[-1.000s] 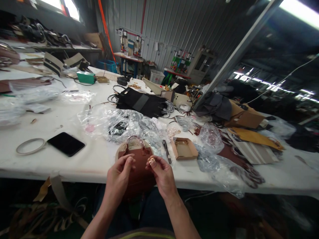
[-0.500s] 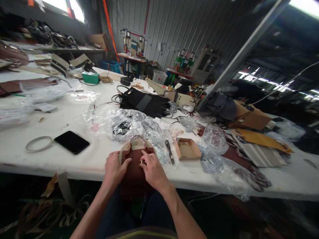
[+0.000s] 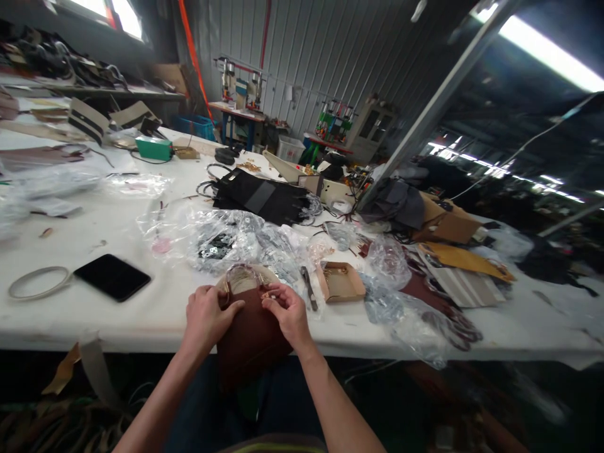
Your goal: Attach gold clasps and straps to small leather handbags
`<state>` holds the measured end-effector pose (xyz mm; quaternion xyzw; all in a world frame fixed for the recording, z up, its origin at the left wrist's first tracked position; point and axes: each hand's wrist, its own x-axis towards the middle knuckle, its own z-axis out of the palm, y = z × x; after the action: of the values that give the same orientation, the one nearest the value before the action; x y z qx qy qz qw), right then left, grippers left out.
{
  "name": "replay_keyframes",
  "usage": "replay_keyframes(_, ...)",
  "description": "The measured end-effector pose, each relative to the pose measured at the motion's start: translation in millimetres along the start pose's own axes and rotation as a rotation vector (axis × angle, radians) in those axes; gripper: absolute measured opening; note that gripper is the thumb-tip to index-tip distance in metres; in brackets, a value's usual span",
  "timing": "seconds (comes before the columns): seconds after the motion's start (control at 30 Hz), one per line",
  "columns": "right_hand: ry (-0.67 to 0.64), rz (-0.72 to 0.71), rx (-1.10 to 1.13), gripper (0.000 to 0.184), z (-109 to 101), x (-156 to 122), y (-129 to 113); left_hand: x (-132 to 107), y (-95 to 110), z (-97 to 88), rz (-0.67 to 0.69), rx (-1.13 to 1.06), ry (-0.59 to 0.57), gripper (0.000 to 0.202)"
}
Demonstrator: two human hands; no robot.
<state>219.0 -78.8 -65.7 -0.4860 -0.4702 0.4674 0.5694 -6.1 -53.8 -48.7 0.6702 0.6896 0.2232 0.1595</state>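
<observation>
A small brown leather bag [image 3: 248, 336] hangs over the near edge of the white table [image 3: 141, 321], its tan top and thin handle loop resting on the tabletop. My left hand [image 3: 205, 314] grips the bag's upper left corner with curled fingers. My right hand [image 3: 285, 314] pinches a small gold metal fitting [image 3: 268, 294] against the bag's top edge. Both hands touch the bag.
A black phone [image 3: 112, 277] and a white ring [image 3: 34, 282] lie to the left. Crumpled clear plastic bags [image 3: 226, 236], a small open cardboard box [image 3: 340, 281], a dark tool [image 3: 307, 288], black leather pieces [image 3: 264, 198] and more leather parts at the right crowd the table.
My hands came down from holding the gold fitting in the air onto the bag's top. The bag now sits a little lower over the table edge.
</observation>
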Motion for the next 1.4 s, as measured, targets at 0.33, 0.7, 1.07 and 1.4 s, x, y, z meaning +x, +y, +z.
replay_keyframes(0.33,0.065,-0.038,-0.050,0.029,4.7,-5.6,0.7,0.1,13.2,-20.6,-0.024,-0.601,-0.186,0.060)
replay_keyframes(0.7,-0.116,-0.405,-0.441,0.022,-5.9,5.3,-30.8,-13.6,7.2,-13.6,-0.309,-1.207,-0.364,0.057)
replay_keyframes(1.07,-0.468,-0.540,-0.621,0.024,-12.7,25.9,-33.7,-8.3,3.7,-9.0,-0.313,-1.169,-0.397,0.039)
replay_keyframes(1.4,-0.563,-0.556,-0.711,0.027,-12.7,28.4,-40.7,-11.1,7.4,-9.5,-0.267,-1.158,-0.348,0.032)
